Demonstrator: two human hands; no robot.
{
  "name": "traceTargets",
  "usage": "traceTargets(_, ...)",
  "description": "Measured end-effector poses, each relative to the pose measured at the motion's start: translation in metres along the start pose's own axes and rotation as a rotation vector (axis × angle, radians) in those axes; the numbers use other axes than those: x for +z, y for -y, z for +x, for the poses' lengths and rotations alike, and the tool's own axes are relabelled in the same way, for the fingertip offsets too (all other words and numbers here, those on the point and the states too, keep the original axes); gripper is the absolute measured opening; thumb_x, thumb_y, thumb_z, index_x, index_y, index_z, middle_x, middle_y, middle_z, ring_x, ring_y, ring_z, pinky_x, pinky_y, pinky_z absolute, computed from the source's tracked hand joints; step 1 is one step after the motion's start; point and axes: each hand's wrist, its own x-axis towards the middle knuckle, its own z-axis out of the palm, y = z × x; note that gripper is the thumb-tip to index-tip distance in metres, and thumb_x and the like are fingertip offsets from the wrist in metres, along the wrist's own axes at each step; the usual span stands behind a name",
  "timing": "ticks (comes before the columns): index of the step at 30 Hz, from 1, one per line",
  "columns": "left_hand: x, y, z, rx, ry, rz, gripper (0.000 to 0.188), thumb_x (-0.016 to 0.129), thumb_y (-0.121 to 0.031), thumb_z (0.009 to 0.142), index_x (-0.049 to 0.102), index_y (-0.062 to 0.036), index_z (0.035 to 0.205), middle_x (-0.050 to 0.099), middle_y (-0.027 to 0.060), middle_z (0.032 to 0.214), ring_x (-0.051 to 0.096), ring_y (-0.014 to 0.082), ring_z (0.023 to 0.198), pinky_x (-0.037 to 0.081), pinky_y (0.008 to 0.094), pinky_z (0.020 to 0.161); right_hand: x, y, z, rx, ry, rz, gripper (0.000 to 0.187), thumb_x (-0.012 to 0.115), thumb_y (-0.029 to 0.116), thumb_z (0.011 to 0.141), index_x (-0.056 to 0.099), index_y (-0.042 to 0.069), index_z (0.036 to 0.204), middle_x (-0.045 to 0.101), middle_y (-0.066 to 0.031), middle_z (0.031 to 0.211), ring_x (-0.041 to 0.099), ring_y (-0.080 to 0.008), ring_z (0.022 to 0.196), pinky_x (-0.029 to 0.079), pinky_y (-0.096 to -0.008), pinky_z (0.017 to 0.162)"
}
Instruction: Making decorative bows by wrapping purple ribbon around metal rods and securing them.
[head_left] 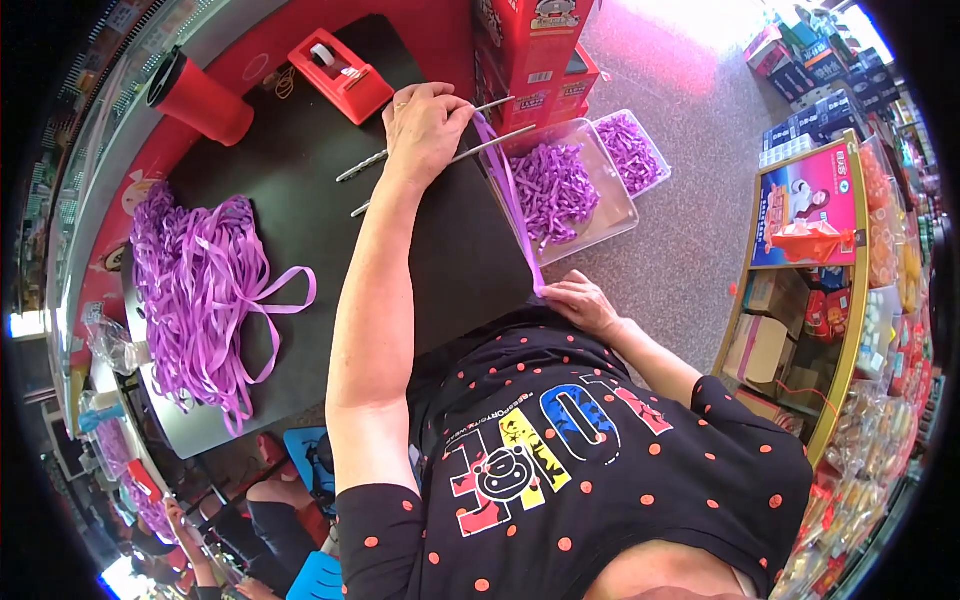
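A purple ribbon point(515, 205) runs taut between my two hands along the right edge of the dark table. My left hand point(428, 125) is closed at its far end, above two thin metal rods point(490, 145) that stick out past the table edge. My left fingertips are partly hidden. Close to my body, my right hand point(585, 303) pinches the near end of the ribbon between thumb and fingers. A large heap of loose purple ribbon point(205, 290) lies on the left side of the table, one loop trailing toward the middle.
Beyond the table edge, a clear plastic bin point(612, 200) and a smaller tub point(660, 170) hold short purple ribbon pieces. A red tape dispenser point(345, 80) and red cup point(205, 100) sit at the back. Red boxes point(530, 60) are stacked behind; a goods shelf point(840, 300) stands right. Another person sits lower left.
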Motion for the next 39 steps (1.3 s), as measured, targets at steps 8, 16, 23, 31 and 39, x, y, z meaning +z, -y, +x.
traceTargets(8, 0.001, 0.003, 0.001, 0.014, 0.011, 0.058, 0.023, 0.061, -0.031, 0.085, 0.073, -0.0127, 0.092, 0.060, 0.0033, 0.120, 0.045, 0.0245, 0.119, 0.029, 0.0419, 0.103, -0.029, 0.051, -0.015, 0.219, -0.144, 0.030, 0.040, 0.067, 0.006, 0.078, 0.061, 0.007, 0.118, 0.070, -0.0033, 0.094, 0.057, -0.0211, 0.075, 0.048, -0.0322, 0.072)
traceTargets(16, 0.004, 0.003, 0.002, 0.017, -0.013, 0.027, 0.021, 0.061, -0.029, 0.083, 0.075, -0.0134, 0.088, 0.061, 0.0009, 0.116, 0.044, 0.0228, 0.118, 0.028, 0.0413, 0.102, -0.092, 0.112, 0.007, 0.005, -0.292, -0.092, 0.033, 0.067, -0.007, 0.066, 0.068, 0.005, 0.096, 0.070, -0.0043, 0.080, 0.053, -0.0178, 0.062, 0.043, -0.0281, 0.063)
traceTargets(23, 0.002, 0.007, -0.003, 0.015, -0.036, 0.043, 0.020, 0.062, -0.028, 0.083, 0.074, -0.0131, 0.086, 0.062, 0.0001, 0.113, 0.046, 0.0226, 0.116, 0.030, 0.0407, 0.101, -0.153, 0.121, 0.085, -0.298, -0.522, 0.528, 0.019, 0.055, 0.005, 0.085, 0.063, 0.003, 0.103, 0.070, -0.0122, 0.078, 0.052, -0.0180, 0.065, 0.037, -0.0341, 0.065)
traceTargets(31, 0.007, 0.001, 0.001, 0.034, -0.056, -0.004, 0.017, 0.064, -0.026, 0.080, 0.074, -0.0119, 0.083, 0.062, 0.0007, 0.109, 0.047, 0.0221, 0.113, 0.031, 0.0399, 0.099, -0.226, 0.072, 0.264, -0.360, -0.370, 0.765, 0.044, 0.035, 0.026, 0.100, 0.043, -0.003, 0.132, 0.061, -0.0179, 0.111, 0.056, -0.0232, 0.100, 0.039, -0.0336, 0.092)
traceTargets(39, 0.002, 0.003, -0.001, 0.040, -0.086, -0.036, 0.016, 0.064, -0.022, 0.077, 0.074, -0.0109, 0.081, 0.062, 0.0032, 0.108, 0.047, 0.0231, 0.113, 0.032, 0.0413, 0.099, -0.186, -0.039, 0.394, 0.109, -0.360, 0.864, 0.045, 0.043, 0.029, 0.100, 0.042, 0.002, 0.135, 0.067, -0.0093, 0.099, 0.057, -0.0077, 0.082, 0.034, -0.0195, 0.059)
